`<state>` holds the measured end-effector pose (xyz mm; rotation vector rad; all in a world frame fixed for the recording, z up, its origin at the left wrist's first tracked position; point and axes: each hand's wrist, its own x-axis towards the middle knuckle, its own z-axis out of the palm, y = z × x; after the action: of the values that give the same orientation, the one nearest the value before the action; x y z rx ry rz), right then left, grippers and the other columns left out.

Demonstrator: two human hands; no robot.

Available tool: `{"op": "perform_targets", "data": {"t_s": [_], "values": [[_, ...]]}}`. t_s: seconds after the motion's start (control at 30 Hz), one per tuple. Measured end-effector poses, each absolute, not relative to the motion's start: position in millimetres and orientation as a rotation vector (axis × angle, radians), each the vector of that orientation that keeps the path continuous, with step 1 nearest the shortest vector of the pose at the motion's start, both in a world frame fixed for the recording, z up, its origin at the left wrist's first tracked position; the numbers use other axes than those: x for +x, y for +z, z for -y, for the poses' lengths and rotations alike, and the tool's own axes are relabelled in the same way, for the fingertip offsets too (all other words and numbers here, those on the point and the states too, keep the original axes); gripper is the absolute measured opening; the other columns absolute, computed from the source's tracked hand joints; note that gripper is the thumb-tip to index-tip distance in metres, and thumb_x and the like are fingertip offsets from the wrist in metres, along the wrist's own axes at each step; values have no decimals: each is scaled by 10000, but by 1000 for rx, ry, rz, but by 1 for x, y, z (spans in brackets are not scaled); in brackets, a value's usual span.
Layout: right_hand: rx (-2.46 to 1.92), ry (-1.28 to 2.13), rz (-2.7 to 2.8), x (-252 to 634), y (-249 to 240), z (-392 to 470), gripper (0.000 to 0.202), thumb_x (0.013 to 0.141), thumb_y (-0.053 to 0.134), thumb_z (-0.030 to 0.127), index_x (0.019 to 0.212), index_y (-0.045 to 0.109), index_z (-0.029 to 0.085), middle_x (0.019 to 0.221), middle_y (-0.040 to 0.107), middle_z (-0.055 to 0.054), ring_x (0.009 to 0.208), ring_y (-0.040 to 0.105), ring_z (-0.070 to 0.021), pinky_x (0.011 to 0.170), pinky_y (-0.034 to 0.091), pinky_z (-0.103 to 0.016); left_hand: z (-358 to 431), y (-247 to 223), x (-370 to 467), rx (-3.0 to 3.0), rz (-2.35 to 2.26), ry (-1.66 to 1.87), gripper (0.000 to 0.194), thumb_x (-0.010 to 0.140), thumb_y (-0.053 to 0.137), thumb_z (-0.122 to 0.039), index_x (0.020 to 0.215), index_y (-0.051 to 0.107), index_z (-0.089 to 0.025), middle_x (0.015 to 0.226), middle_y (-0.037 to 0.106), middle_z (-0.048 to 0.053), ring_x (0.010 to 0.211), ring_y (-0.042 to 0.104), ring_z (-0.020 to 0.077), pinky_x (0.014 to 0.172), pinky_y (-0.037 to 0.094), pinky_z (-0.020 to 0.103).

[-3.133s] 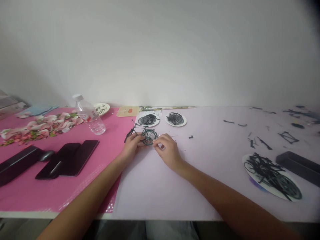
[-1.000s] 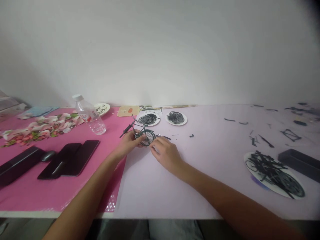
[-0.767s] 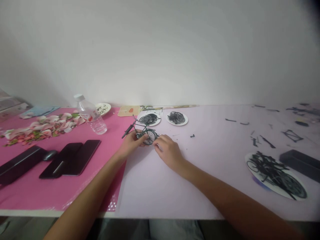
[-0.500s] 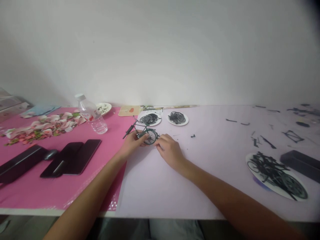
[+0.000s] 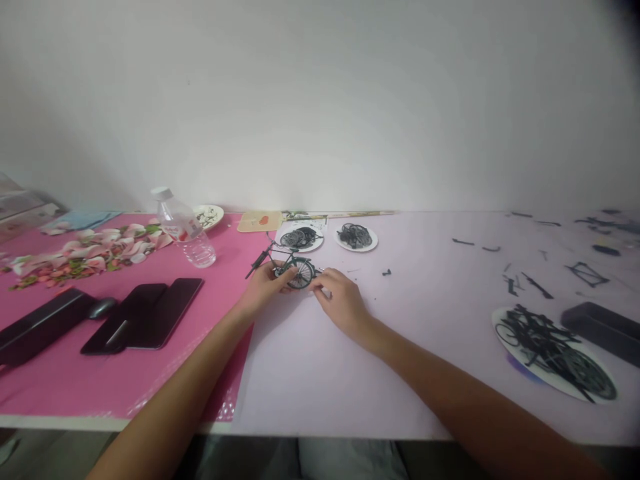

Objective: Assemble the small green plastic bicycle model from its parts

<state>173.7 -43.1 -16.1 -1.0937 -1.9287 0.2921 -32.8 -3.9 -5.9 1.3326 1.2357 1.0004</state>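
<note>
A small dark model bicycle is held up at the middle of the table, its handlebar end towards the left. My left hand grips it by the frame, thumb beside the spoked wheel. At the wheel's right edge, my right hand has thumb and forefinger pinched; what lies between these fingertips is too small to make out. Behind the bicycle are a white plate with dark wheels and a second plate of dark parts.
To the left are a leaning water bottle, artificial petals, black phones and a long black box. Rightward lie loose dark parts, an oval plate piled with dark pieces, and a dark case.
My right hand has shifted very slightly, with its thumb and forefinger bowed a little more. The bicycle and my left hand hold almost the same place.
</note>
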Motion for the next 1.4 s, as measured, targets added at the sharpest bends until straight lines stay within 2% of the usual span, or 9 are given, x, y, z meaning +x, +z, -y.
{"op": "perform_targets", "data": {"t_s": [0.23, 0.57, 1.03, 1.2, 1.4], "values": [[-1052, 242, 2000, 176, -17, 41, 273, 861, 619, -16, 873, 715, 239, 896, 689, -19, 894, 635, -191, 786, 497, -298, 2, -10, -32, 1261, -1256, 1006, 549, 718, 835, -615, 1002, 686, -168, 883, 787, 78, 700, 744, 205, 716, 607, 320], [-982, 107, 2092, 178, -16, 42, 291, 878, 590, -23, 848, 724, 234, 878, 692, -32, 910, 618, -197, 782, 508, -306, 1, -13, -33, 1301, -1213, 978, 527, 732, 827, -612, 995, 686, -177, 882, 774, 63, 705, 721, 176, 701, 586, 288], [-928, 169, 1961, 177, -17, 42, 340, 842, 571, -58, 793, 727, 240, 867, 706, -17, 890, 640, -181, 758, 504, -286, 2, -11, -34, 1244, -1096, 1011, 545, 731, 847, -574, 1045, 658, -171, 919, 734, 53, 735, 704, 154, 759, 615, 325], [-941, 199, 1902, 176, -17, 42, 322, 827, 594, -50, 785, 734, 237, 864, 692, -16, 865, 659, -169, 723, 499, -266, 3, -10, -34, 1240, -1075, 1029, 540, 754, 837, -559, 1088, 661, -174, 984, 735, 70, 820, 718, 178, 760, 616, 326], [-973, 255, 1856, 175, -19, 42, 288, 840, 612, -5, 812, 749, 246, 866, 680, -14, 851, 669, -164, 678, 493, -252, 4, -9, -34, 1244, -1070, 1032, 512, 780, 824, -543, 1097, 656, -177, 994, 739, 68, 808, 717, 173, 761, 618, 335]]}}
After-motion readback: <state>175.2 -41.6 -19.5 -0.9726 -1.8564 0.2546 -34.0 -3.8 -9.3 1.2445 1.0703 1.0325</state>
